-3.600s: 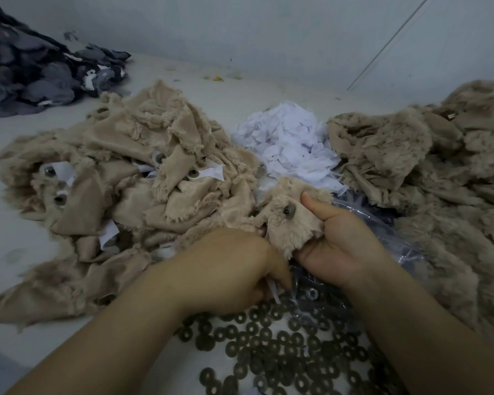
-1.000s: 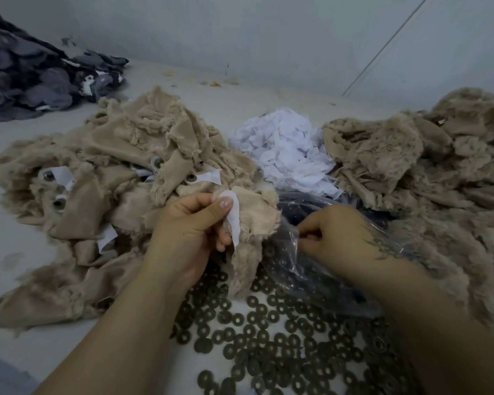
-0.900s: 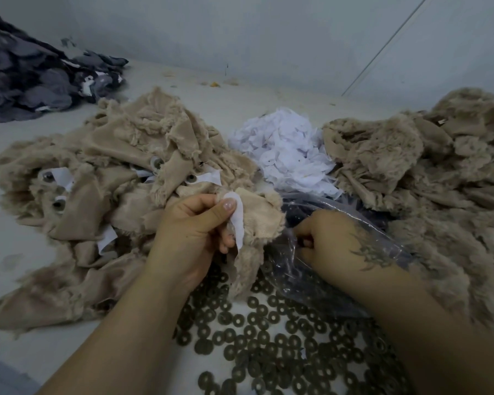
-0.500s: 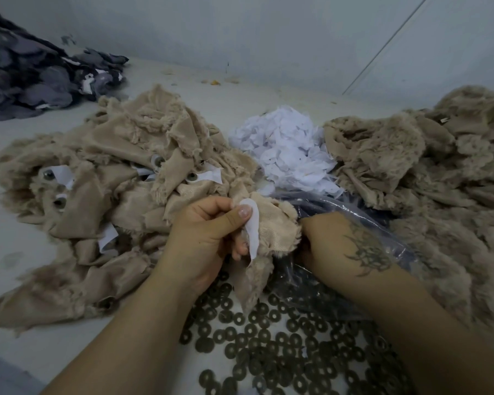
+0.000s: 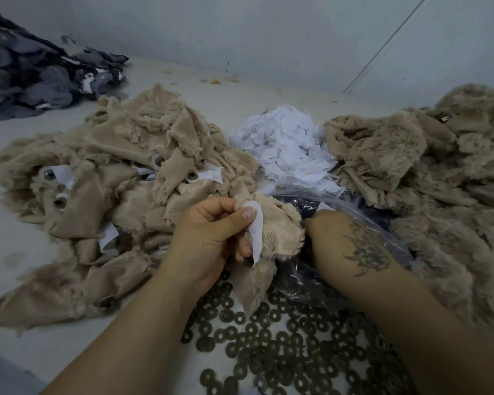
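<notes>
Where the pale worktop [image 5: 35, 269] meets a grey-blue wall [image 5: 240, 32], dark grey fabric scraps [image 5: 40, 81] crowd its far left corner. Near the front edge, over scattered dark washers [image 5: 271, 354], the left hand [image 5: 208, 238] pinches a tan plush piece [image 5: 280, 226] — fuzzy-edged, ribbed backing up — together with a white slip [image 5: 256, 232]. Beside it, the right hand [image 5: 351, 240] hides its fingers behind the plush — grip unclear.

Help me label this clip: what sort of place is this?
Probably a soft-toy workshop: heaps of tan plush pieces, some with toy eyes fitted, a spread of dark washers, and white scraps.
</notes>
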Available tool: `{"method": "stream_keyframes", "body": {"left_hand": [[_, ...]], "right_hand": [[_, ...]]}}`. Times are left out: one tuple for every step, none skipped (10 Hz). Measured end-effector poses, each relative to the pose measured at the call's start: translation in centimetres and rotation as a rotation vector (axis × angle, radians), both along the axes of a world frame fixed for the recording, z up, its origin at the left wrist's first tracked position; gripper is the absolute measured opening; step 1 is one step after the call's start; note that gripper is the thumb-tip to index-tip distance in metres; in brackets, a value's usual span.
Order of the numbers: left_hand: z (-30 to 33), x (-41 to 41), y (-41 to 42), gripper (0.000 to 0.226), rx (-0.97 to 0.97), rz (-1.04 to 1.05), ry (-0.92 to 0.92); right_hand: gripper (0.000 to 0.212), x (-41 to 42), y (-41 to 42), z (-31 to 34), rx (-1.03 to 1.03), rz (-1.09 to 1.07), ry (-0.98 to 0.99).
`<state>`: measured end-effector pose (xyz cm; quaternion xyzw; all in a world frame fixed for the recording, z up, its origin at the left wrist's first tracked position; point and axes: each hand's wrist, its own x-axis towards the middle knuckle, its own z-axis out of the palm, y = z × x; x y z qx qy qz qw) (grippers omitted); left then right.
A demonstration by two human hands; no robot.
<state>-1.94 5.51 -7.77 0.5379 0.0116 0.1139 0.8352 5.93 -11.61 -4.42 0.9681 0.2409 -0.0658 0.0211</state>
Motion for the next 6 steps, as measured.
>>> {"method": "stream_keyframes", "body": {"left_hand": [[0.0,0.0,0.0,0.005,0.009,0.000,-0.002],[-0.1,0.1,0.0,0.005,0.001,-0.001,-0.005],[-0.2,0.1,0.1,0.007,-0.007,-0.003,-0.013],[-0.2,0.1,0.1,0.005,-0.012,-0.006,-0.032],[-0.2,0.1,0.2,0.007,-0.024,-0.007,-0.056],[0.0,0.0,0.1,0.006,-0.022,-0.005,-0.091]], "right_hand": [[0.018,-0.5,0.1,1.7,-0.040,-0.005,0.060],[0.020,-1.3,0.2,1.6,-0.114,0.000,0.018],[0.023,-1.4,0.2,2.3,-0.059,-0.037,0.013],[0.023,-1.8,-0.6,3.1,0.160,-0.038,0.025],[0.016,-2.2,-1.6,2.8,0.524,0.013,0.133],[0.024,-2.4,-1.3,1.7,0.853,0.011,0.383]]}}
